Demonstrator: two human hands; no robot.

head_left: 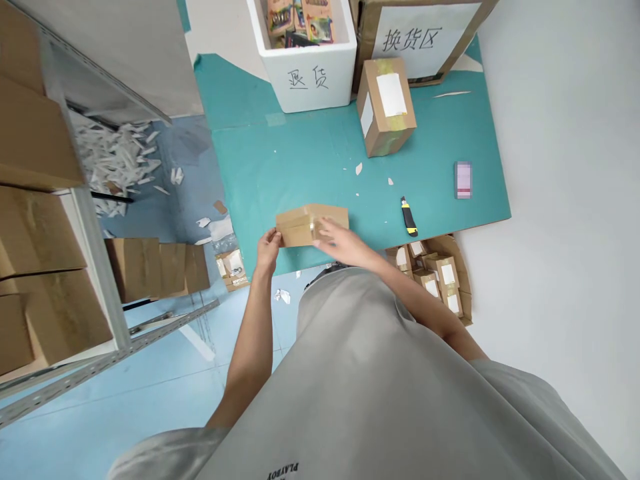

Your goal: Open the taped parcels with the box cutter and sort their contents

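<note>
A small brown cardboard box (294,229), with a crease down its middle and a shiny strip like tape beside it, is at the near edge of the green table. My left hand (269,249) pinches its left end between thumb and fingers. Over its right half lies my right hand (345,244), fingers stretched out and apart, touching or just above the cardboard. Whether the box is flat or partly raised I cannot tell. To the right, a black and yellow utility knife (409,217) rests on the table.
A white foam bin (313,77) of colourful packs stands at the back, beside a large carton (370,40) and a taped box (387,110). A pixelated pink item (463,180) lies far right. Below the table edge is a carton of small boxes (443,270). Shelves (90,247) stand left.
</note>
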